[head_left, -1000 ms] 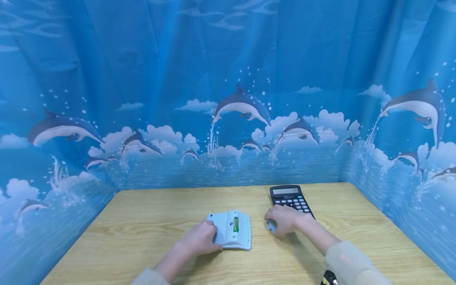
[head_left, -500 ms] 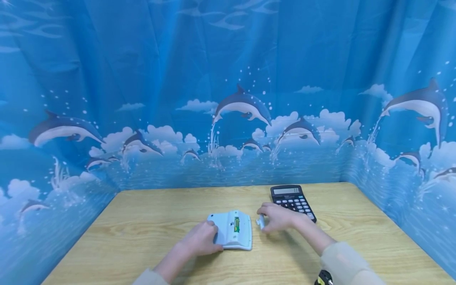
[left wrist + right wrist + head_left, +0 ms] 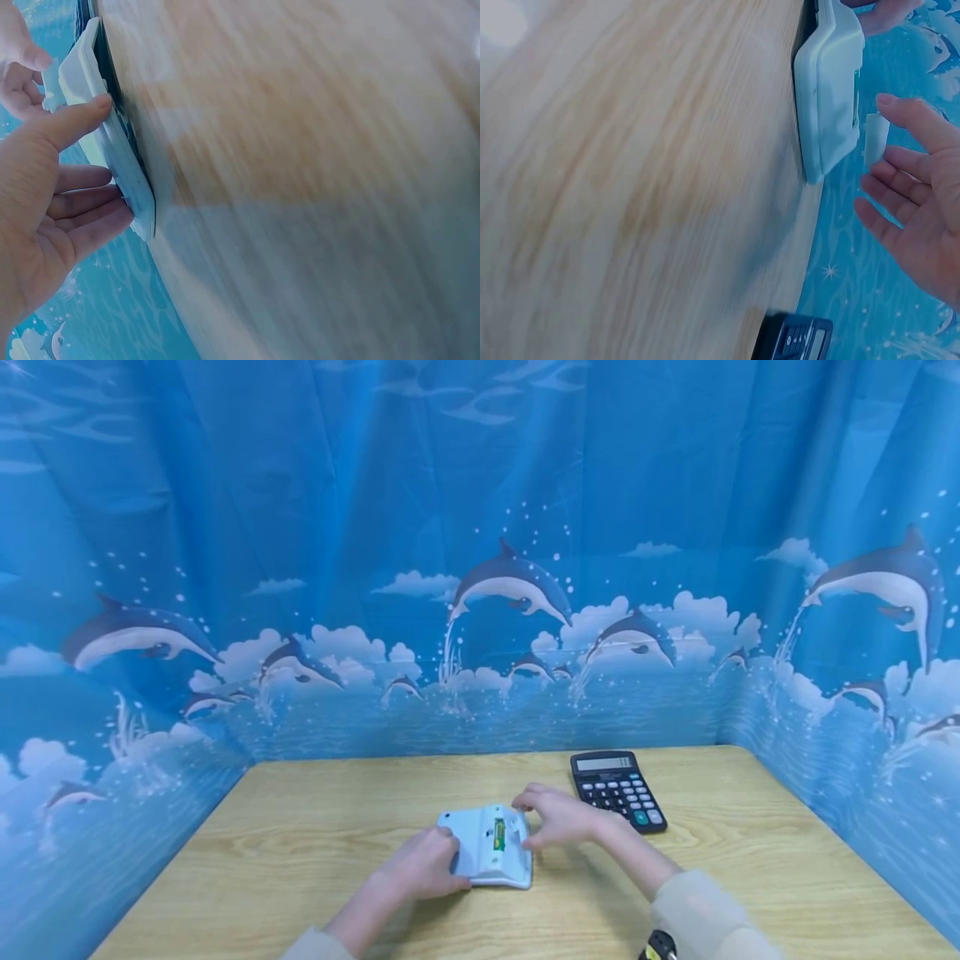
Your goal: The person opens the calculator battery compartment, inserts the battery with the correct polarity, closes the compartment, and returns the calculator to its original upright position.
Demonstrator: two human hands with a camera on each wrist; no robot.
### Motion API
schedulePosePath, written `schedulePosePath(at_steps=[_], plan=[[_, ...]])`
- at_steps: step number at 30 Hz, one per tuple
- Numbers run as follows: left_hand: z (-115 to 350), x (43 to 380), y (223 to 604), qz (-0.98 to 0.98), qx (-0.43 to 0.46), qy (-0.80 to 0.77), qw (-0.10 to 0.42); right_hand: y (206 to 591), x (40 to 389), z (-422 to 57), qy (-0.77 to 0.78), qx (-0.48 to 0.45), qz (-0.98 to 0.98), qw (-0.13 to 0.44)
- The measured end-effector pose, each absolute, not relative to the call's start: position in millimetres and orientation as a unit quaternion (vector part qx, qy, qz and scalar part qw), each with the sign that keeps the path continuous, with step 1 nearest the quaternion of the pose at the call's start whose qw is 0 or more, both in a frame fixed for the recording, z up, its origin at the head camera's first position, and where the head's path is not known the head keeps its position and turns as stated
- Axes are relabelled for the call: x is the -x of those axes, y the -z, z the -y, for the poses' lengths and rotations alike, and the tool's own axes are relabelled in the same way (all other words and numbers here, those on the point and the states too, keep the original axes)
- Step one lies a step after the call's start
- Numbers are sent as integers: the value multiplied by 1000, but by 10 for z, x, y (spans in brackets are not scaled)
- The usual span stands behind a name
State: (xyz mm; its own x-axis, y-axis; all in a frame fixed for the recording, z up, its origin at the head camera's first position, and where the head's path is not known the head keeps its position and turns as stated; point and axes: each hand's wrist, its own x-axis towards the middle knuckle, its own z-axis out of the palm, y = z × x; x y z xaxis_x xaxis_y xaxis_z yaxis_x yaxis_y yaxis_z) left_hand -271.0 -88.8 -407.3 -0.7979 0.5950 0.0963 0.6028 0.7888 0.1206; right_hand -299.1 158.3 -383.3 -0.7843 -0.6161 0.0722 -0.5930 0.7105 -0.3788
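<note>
A white device (image 3: pixel 471 843), probably a calculator, lies face down on the wooden table. In its raised back section a green battery (image 3: pixel 499 834) shows in an uncovered compartment. My left hand (image 3: pixel 423 864) grips the device's left edge, thumb on the near side. Between the thumb and fingers of my right hand (image 3: pixel 557 817) is a small white battery cover (image 3: pixel 876 139). In the right wrist view that cover is held just off the device's back, apart from it. The left wrist view shows the left thumb and fingers at the device's edge.
A black calculator (image 3: pixel 618 789) lies face up at the back right, beyond the right forearm. A patterned blue curtain (image 3: pixel 480 610) stands behind and at both sides of the table (image 3: pixel 322 827). Below the right sleeve is a dark strap-like item (image 3: pixel 660 945).
My right hand has moved left with the battery cover, from in front of the black calculator to over the white device's right side. The left hand and the device have stayed in place.
</note>
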Motion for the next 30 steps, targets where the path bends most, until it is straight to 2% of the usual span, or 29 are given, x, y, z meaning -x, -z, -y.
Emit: schedulePosePath(at_steps=[8,17,30], plan=[[898,2716,4076,942,326,77,33,3881,3019,-1437,200,342,-918,6],[897,2707,4085,937,337,70,54,3934,3024,-1314,200,344,-917,7],[881,2705,4045,946,316,74,18,3926,3039,-1289,191,330,-924,21]])
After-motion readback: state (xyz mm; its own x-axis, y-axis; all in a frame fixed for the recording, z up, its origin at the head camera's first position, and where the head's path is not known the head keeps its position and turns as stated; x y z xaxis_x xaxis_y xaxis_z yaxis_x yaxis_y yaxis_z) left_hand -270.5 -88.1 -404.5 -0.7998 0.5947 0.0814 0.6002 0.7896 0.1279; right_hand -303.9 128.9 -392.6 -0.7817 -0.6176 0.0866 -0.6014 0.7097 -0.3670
